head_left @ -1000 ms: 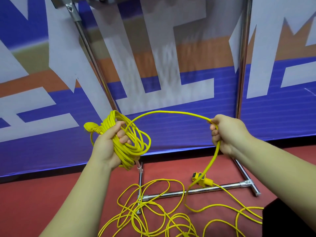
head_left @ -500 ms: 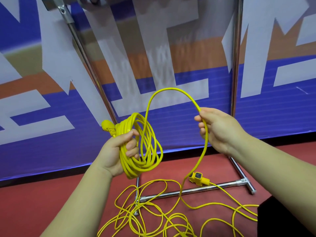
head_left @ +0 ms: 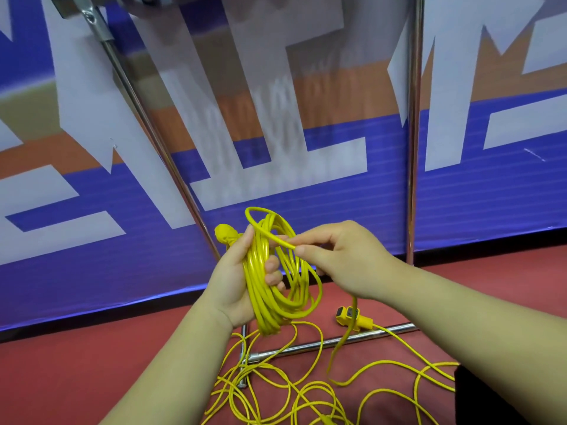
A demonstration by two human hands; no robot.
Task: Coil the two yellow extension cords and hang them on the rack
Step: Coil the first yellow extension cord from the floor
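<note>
My left hand (head_left: 242, 280) grips a coil of yellow extension cord (head_left: 270, 289), its fingers curled round the bundled loops, with the yellow plug (head_left: 225, 234) sticking out at the upper left. My right hand (head_left: 340, 259) pinches the newest loop (head_left: 260, 228) right at the top of the coil. From that hand the cord drops to the loose tangle (head_left: 294, 391) on the red floor. A yellow socket end (head_left: 349, 315) lies by the rack's base bar. The metal rack's poles (head_left: 412, 124) rise behind my hands.
The rack's chrome base bars (head_left: 322, 343) lie on the red floor (head_left: 76, 378) under the loose cord. Its slanted left pole (head_left: 147, 124) runs up to a bracket at the top left. A blue, white and orange banner wall (head_left: 306, 185) stands close behind.
My right hand has swung left from about a forearm's width away and brought its arch of cord onto the coil in my left hand. The loop has shrunk to the coil's size.
</note>
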